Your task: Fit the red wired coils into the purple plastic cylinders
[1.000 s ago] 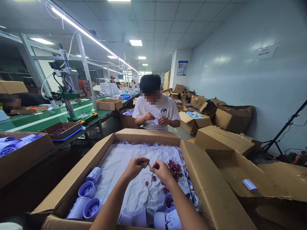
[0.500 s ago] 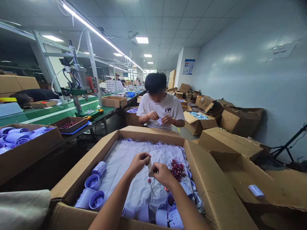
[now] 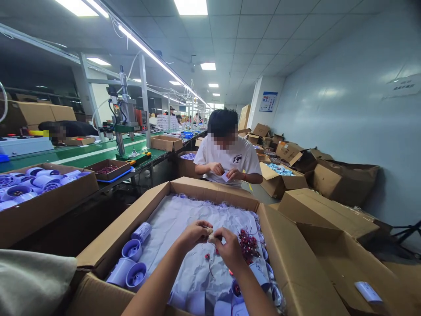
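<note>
My left hand [image 3: 194,233] and my right hand [image 3: 229,248] meet over the white paper sheet [image 3: 167,228] in a large cardboard box. Between their pinched fingertips is a small beige strip [image 3: 211,237], mostly covered by the fingers; its material I cannot make out. Just below it, a small red part with a thin wire [image 3: 207,256] lies on the paper. A heap of red parts with wires [image 3: 248,245] sits right of my right hand. Lilac plastic cups [image 3: 136,274] stand and lie along the left side, and more are partly hidden beneath my forearms.
The box's cardboard wall [image 3: 289,259] surrounds the work. Across from me a person [image 3: 226,153] in a white shirt holds a small pale piece. At left stand a box of lilac cups [image 3: 49,210] and a green bench with a press [image 3: 126,114]. Open cartons [image 3: 329,215] fill the right.
The view has shifted, so the surroundings appear farther right and lower. My fingertips have drawn closer together, and less of the beige strip shows between them than before.
</note>
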`<state>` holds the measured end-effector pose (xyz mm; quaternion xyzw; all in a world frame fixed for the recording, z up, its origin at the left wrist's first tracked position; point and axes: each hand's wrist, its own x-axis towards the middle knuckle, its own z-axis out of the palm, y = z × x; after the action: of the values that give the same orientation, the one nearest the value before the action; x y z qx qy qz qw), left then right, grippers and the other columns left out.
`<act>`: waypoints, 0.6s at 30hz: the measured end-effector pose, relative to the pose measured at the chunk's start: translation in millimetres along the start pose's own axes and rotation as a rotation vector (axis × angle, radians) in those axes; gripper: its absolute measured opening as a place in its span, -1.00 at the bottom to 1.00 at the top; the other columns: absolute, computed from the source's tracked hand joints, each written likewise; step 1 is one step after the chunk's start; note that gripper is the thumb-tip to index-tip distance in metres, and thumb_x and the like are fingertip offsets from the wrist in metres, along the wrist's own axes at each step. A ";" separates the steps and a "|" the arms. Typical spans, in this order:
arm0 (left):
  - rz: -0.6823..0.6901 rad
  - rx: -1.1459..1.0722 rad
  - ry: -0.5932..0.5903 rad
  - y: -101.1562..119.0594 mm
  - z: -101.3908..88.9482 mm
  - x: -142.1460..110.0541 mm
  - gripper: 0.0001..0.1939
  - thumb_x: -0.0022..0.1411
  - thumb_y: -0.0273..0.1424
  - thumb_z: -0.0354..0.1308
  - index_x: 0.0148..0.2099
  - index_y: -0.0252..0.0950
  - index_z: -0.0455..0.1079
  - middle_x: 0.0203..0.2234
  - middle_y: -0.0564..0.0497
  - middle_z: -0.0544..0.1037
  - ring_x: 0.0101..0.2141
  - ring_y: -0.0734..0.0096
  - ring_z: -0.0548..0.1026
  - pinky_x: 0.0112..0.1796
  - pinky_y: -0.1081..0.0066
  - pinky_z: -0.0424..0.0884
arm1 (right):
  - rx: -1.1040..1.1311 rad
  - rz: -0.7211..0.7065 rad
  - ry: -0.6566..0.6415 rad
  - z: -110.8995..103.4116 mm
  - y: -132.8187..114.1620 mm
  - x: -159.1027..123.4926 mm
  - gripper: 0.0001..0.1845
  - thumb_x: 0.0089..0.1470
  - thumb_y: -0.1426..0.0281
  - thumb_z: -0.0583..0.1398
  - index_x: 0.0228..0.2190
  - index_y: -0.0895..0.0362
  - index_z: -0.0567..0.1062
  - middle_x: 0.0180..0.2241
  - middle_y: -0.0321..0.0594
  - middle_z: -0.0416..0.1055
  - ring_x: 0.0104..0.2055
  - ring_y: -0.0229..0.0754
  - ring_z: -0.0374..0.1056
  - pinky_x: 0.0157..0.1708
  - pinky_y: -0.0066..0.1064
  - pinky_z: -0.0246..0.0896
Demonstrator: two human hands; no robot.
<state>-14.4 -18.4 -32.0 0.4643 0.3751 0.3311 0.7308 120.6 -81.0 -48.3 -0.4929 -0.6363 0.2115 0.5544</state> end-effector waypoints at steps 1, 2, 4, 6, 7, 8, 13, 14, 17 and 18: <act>-0.022 -0.003 -0.020 -0.7 1.2 -0.6 -0.70 -0.34 -0.47 0.30 -0.44 -0.34 0.35 -0.67 0.11 0.40 -0.64 0.57 0.31 -0.56 0.51 0.15 | 0.009 0.012 0.007 -0.3 -0.5 -0.3 -0.92 -0.10 0.45 0.21 -0.56 0.05 0.43 -0.57 -0.35 0.38 -0.49 -0.21 0.25 -0.42 -0.40 0.13; -0.039 -0.008 -0.038 -1.3 2.1 -1.1 -0.72 -0.33 -0.48 0.29 -0.44 -0.34 0.35 -0.68 0.11 0.40 -0.64 0.59 0.30 -0.57 0.53 0.13 | 0.021 0.027 0.011 -0.7 -1.2 -0.4 -0.94 -0.10 0.43 0.22 -0.55 0.05 0.42 -0.57 -0.36 0.36 -0.50 -0.22 0.24 -0.43 -0.41 0.13; -0.060 -0.021 -0.063 -2.5 3.3 -1.7 -0.75 -0.31 -0.50 0.26 -0.44 -0.34 0.35 -0.69 0.12 0.39 -0.65 0.61 0.28 -0.59 0.55 0.10 | 0.053 0.039 0.001 -1.5 -3.3 -0.2 -0.94 -0.10 0.41 0.24 -0.51 0.05 0.43 -0.55 -0.37 0.36 -0.49 -0.23 0.23 -0.43 -0.41 0.14; -0.068 -0.039 -0.080 -3.2 3.8 -1.9 -0.77 -0.29 -0.53 0.24 -0.45 -0.34 0.35 -0.70 0.12 0.39 -0.65 0.63 0.28 -0.59 0.57 0.09 | 0.073 0.009 -0.024 -2.2 -5.7 0.5 -0.95 -0.09 0.39 0.25 -0.50 0.05 0.44 -0.51 -0.35 0.36 -0.46 -0.23 0.23 -0.40 -0.41 0.16; -0.069 -0.048 -0.088 -3.3 4.1 -2.1 -0.78 -0.29 -0.54 0.24 -0.45 -0.34 0.35 -0.69 0.12 0.40 -0.66 0.63 0.27 -0.60 0.57 0.09 | 0.075 -0.013 -0.029 -2.4 -6.8 0.9 -0.95 -0.08 0.39 0.25 -0.51 0.05 0.45 -0.50 -0.34 0.35 -0.45 -0.23 0.23 -0.39 -0.40 0.16; -0.069 -0.057 -0.098 -3.1 4.3 -2.2 -0.78 -0.29 -0.55 0.23 -0.46 -0.34 0.36 -0.69 0.12 0.41 -0.66 0.64 0.27 -0.59 0.57 0.10 | 0.075 -0.029 -0.025 -2.5 -7.7 1.3 -0.94 -0.08 0.38 0.26 -0.53 0.05 0.45 -0.48 -0.33 0.35 -0.44 -0.23 0.23 -0.39 -0.40 0.16; -0.044 -0.113 -0.140 0.1 6.2 -4.1 -0.77 -0.29 -0.58 0.29 -0.46 -0.35 0.40 -0.64 0.14 0.42 -0.62 0.66 0.31 -0.55 0.59 0.17 | 0.181 0.090 0.019 -0.8 -8.3 2.4 -0.82 -0.10 0.28 0.28 -0.57 0.08 0.41 -0.51 -0.32 0.34 -0.47 -0.24 0.22 -0.43 -0.40 0.14; -0.041 -0.121 -0.151 0.8 6.6 -4.6 -0.77 -0.29 -0.57 0.31 -0.45 -0.36 0.41 -0.64 0.13 0.42 -0.61 0.67 0.32 -0.54 0.60 0.19 | 0.229 0.141 0.034 -0.3 -7.5 2.8 -0.79 -0.09 0.24 0.27 -0.57 0.08 0.40 -0.54 -0.34 0.33 -0.50 -0.25 0.22 -0.44 -0.40 0.13; -0.047 -0.125 -0.192 2.3 7.5 -6.1 -0.78 -0.26 -0.53 0.36 -0.45 -0.41 0.46 -0.61 0.07 0.45 -0.58 0.65 0.34 -0.47 0.58 0.26 | 0.354 0.257 0.168 0.1 -2.9 5.8 -0.70 -0.13 0.14 0.27 -0.57 0.09 0.36 -0.61 -0.39 0.27 -0.54 -0.28 0.17 -0.48 -0.42 0.10; -0.049 -0.123 -0.203 2.7 7.7 -6.7 -0.77 -0.26 -0.52 0.38 -0.45 -0.42 0.46 -0.60 0.05 0.46 -0.58 0.65 0.35 -0.46 0.57 0.27 | 0.381 0.280 0.224 0.0 -0.9 7.2 -0.68 -0.15 0.12 0.27 -0.57 0.08 0.34 -0.63 -0.41 0.24 -0.55 -0.29 0.14 -0.49 -0.42 0.09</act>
<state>-11.5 -26.3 -25.6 0.4404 0.2892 0.2866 0.8001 121.0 -75.2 -44.1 -0.4833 -0.4451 0.3464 0.6695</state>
